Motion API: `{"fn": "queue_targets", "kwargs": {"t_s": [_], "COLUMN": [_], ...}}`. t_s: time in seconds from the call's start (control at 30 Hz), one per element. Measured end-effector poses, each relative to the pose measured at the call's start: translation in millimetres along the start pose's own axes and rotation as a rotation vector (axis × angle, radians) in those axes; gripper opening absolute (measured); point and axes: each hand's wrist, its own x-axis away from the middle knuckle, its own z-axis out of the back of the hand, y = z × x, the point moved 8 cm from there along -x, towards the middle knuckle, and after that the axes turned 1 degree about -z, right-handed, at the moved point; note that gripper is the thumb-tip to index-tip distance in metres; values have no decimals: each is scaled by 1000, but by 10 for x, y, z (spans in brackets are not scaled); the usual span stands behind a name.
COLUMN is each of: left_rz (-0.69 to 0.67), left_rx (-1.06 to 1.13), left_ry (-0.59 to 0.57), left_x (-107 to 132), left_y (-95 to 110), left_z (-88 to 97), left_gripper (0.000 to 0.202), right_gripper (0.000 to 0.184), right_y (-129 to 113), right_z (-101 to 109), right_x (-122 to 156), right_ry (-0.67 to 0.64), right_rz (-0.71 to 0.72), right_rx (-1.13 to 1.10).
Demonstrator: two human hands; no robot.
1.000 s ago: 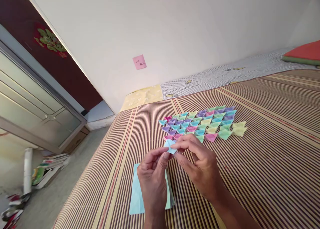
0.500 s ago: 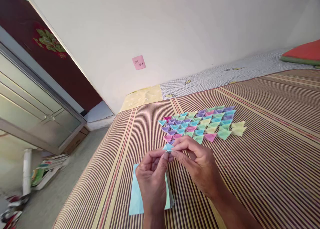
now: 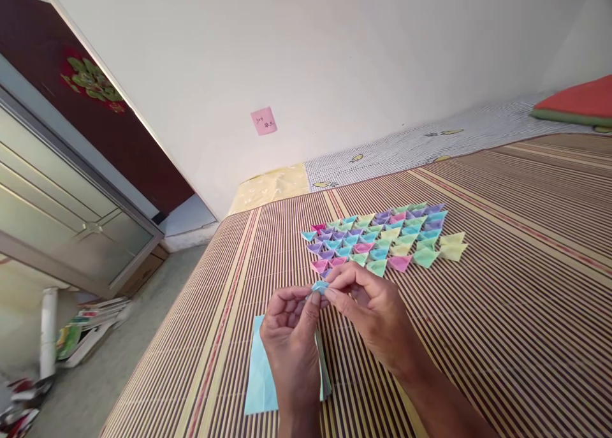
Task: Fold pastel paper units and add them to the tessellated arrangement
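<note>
Pinched between my two hands is a small folded piece of light-blue paper point(image 3: 320, 287). My left hand point(image 3: 292, 326) grips it from the left, thumb on the near side. From the right, my right hand point(image 3: 366, 301) holds its other edge with thumb and fingertips. Under my left hand lies a stack of light-blue paper sheets point(image 3: 261, 380), partly hidden by the hand and wrist. Just beyond my fingers, several folded paper boats point(image 3: 377, 240) in pink, purple, blue, green and yellow stand in close rows.
A striped bamboo mat point(image 3: 502, 285) covers the bed. Behind it rises a white wall with a pink note point(image 3: 264, 121) stuck on it. Red and green folded bedding point(image 3: 576, 103) lies at the far right. On the left are a glass-panelled door point(image 3: 71, 202) and the floor point(image 3: 167, 278).
The light-blue paper between my fingers has gone from a taller, pointed shape to a flatter, narrower one. Both hands stay nearly in place, and the view shifts slightly.
</note>
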Motion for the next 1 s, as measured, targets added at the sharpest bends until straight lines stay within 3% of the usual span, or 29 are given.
{"fn": "queue_targets", "kwargs": {"t_s": [0.13,0.43,0.57,0.7,0.9,1.0], "left_rz": [-7,31,111,124,71,71], "left_rx": [-13,-4,-28,-49,-42,-41], "left_ry": [0,-2,-44,-118,-114,-103], "left_x": [-7,-17,-19,-22,-12,0], "left_y": [-6,-64,-125,-156,-134,-140], "left_z": [16,28,-4,-39,-32,-58], "left_gripper": [19,20,24,15,13,17], "right_gripper": [9,8,8,7,12,17], "right_y": [53,63,35,19,47,40], "right_z": [-14,57,92,95,-21,-47], "right_x": [-8,-4,8,3,-5,3], "right_ry": [-45,48,64,39,-102,-121], "right_rz": [-89,-71,-61,-71,-154,-130], "right_rx": [6,4,66,73,-1,40]}}
